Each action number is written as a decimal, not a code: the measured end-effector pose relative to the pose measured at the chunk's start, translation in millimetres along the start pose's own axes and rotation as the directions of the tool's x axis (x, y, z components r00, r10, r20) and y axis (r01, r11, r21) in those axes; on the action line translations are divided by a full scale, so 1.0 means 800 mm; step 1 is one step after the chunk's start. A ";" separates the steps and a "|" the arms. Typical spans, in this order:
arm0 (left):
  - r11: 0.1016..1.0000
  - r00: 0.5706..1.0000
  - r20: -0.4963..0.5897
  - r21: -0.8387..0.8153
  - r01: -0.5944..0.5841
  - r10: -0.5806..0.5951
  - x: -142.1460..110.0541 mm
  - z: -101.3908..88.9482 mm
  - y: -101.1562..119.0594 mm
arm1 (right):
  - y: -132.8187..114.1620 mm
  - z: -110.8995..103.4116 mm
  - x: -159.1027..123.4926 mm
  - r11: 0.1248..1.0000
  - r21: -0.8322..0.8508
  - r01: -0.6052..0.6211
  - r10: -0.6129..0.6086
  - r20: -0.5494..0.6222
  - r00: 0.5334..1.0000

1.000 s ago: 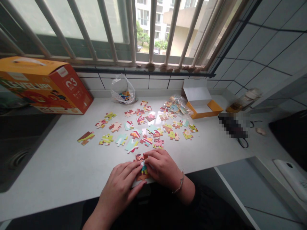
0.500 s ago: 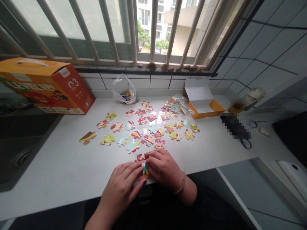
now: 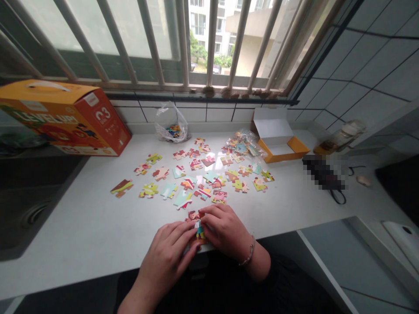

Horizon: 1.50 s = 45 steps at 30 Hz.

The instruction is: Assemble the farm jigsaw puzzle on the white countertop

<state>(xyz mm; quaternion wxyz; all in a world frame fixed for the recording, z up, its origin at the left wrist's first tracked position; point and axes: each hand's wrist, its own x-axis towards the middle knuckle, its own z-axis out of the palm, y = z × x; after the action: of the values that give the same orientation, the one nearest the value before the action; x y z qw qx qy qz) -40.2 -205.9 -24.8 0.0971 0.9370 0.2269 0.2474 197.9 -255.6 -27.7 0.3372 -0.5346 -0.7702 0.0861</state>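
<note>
Near the front edge of the counter, both hands are on a small cluster of jigsaw puzzle pieces (image 3: 200,231) showing a figure in blue and yellow. My left hand (image 3: 170,246) grips its left side, thumb at the lower edge and fingers along the top. From the right, my right hand (image 3: 221,222) holds the upper right part with bent fingers. The fingers cover much of the cluster, so the seams cannot be made out. Just beyond lie several loose puzzle pieces, among them a pink pig piece (image 3: 219,196) and a pale blue and green piece (image 3: 182,199).
An orange carton (image 3: 101,120) stands at the left by the sink (image 3: 42,196). Farther back are an open plastic bag (image 3: 172,124) of pieces, another clear bag (image 3: 244,144), an open yellow box (image 3: 284,150) and a bottle (image 3: 342,135). A blurred dark object (image 3: 322,172) lies right.
The view has shifted very slightly. Both hands stay on the same puzzle pieces, and the loose pieces lie as before.
</note>
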 end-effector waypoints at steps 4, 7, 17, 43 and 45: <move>1.000 1.000 -0.005 0.007 0.002 -0.002 0.001 0.000 0.000 | -0.001 -0.001 0.001 1.000 0.001 -0.006 0.006 0.005 1.000; 1.000 1.000 -0.005 0.009 -0.004 0.004 0.002 -0.001 0.001 | -0.001 0.000 0.000 1.000 -0.010 -0.011 0.011 0.004 1.000; 1.000 1.000 0.000 0.021 -0.012 0.012 0.000 0.000 0.000 | -0.001 0.000 0.000 1.000 -0.014 -0.023 0.023 0.005 1.000; 1.000 1.000 -0.012 0.013 -0.016 0.017 0.002 0.003 -0.003 | 0.004 0.004 -0.002 0.999 -0.025 -0.035 0.035 0.025 0.999; 1.000 1.000 -0.012 0.013 -0.016 0.017 0.000 0.002 -0.003 | 0.004 0.004 -0.003 0.999 -0.022 -0.037 0.037 0.023 0.999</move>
<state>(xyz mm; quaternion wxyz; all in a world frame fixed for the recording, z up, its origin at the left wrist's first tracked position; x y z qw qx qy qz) -40.2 -203.7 -26.9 0.0877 0.9378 0.2213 0.2526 198.9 -255.3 -32.7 0.3209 -0.5512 -0.7649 0.0902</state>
